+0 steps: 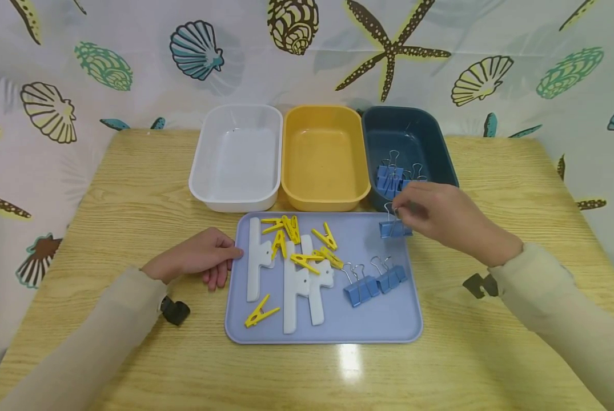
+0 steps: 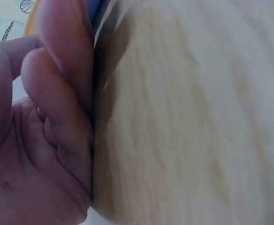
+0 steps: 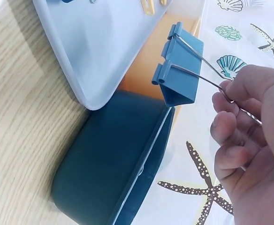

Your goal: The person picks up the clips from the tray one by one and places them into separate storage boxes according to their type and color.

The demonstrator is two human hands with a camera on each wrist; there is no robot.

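Observation:
My right hand [image 1: 442,217] pinches a blue binder clip [image 1: 395,230] by its wire handles, with the clip body hanging down. In the right wrist view this binder clip [image 3: 186,65] shows beside the dark blue bin's rim, held by thumb and finger. The dark blue bin [image 1: 442,151] has several blue binder clips [image 1: 389,180] in it, partly hidden behind my hand. My left hand [image 1: 199,257] rests at the left edge of the lilac tray [image 1: 327,335], its thumb at the rim and its other fingers loosely bent on the table. Two more binder clips [image 1: 362,291] lie on the tray.
On the tray lie three white bag clips [image 1: 253,257] and several yellow clothespins [image 1: 260,312]. A white bin [image 1: 235,160] and a yellow bin [image 1: 326,162] stand left of the dark blue one. A patterned cloth [image 1: 147,45] hangs behind the wooden table [image 1: 142,171].

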